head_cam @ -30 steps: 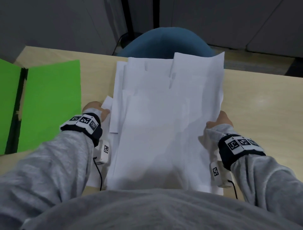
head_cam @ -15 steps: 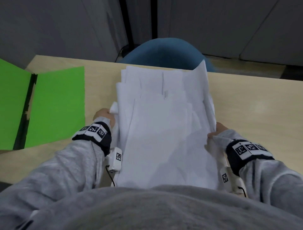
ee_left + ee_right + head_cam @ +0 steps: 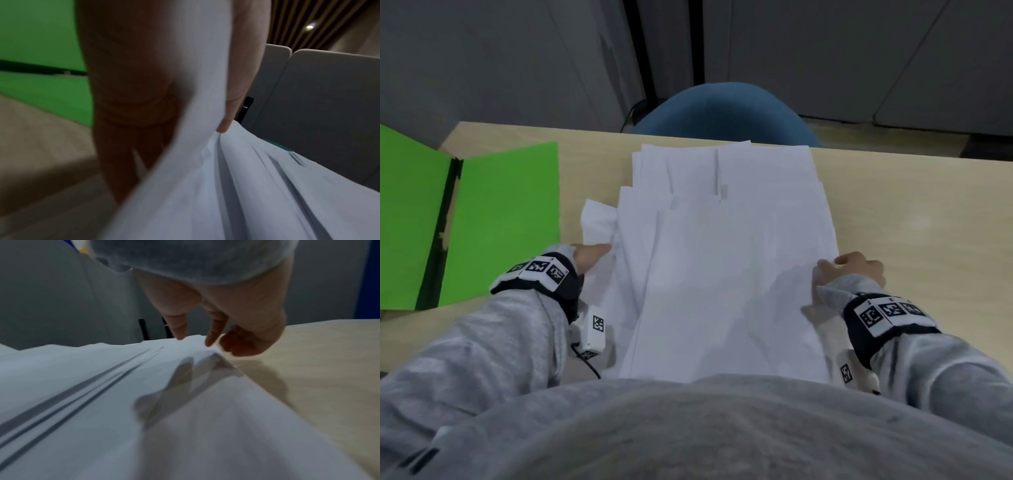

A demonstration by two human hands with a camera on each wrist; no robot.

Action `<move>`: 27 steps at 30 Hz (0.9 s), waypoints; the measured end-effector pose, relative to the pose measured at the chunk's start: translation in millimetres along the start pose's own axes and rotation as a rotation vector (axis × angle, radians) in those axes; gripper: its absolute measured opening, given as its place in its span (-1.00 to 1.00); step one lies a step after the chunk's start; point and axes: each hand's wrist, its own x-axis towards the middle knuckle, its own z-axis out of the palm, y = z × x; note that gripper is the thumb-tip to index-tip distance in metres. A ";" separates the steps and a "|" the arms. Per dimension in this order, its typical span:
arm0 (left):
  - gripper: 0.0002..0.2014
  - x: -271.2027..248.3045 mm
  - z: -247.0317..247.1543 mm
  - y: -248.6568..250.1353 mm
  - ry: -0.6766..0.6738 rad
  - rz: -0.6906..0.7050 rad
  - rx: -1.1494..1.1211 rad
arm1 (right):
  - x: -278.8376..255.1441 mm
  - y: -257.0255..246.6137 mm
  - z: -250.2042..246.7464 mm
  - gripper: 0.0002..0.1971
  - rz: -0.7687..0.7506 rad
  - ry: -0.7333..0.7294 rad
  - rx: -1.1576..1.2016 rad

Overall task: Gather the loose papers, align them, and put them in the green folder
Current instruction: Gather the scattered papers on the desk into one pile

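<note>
A loose stack of white papers (image 3: 722, 260) lies lengthwise on the wooden table, its sheets fanned and uneven at the far end. My left hand (image 3: 597, 253) pinches the stack's left edge. In the left wrist view the thumb (image 3: 225, 125) presses on top of the papers (image 3: 246, 194) with the other fingers beneath. My right hand (image 3: 842, 265) sits at the right edge. There the thumb and index fingertips (image 3: 211, 340) touch the top of the papers (image 3: 144, 402), and the other fingers curl beside the edge. The green folder (image 3: 500, 219) lies open to the left.
A blue chair back (image 3: 726, 113) stands behind the table's far edge (image 3: 893, 154), with grey cabinets beyond. Bare tabletop (image 3: 928, 222) stretches to the right of the papers. My grey-sleeved arms and body cover the near edge.
The stack has come down from a raised, tilted hold to lie flat on the table. The curled right-hand sheet has flattened, and my right hand has loosened from gripping to touching the edge.
</note>
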 end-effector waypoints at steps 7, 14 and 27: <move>-0.54 -15.9 26.6 -8.4 -0.090 0.037 -0.169 | -46.3 -35.7 39.5 -0.19 -0.195 -0.380 -0.027; -0.50 -15.9 35.4 -10.8 -0.178 0.104 -0.203 | -46.4 -49.2 41.6 -0.38 -0.201 -0.356 -0.003; -0.82 8.8 -2.9 29.4 0.218 0.412 0.132 | 16.0 4.0 14.8 -0.23 -0.028 -0.125 -0.302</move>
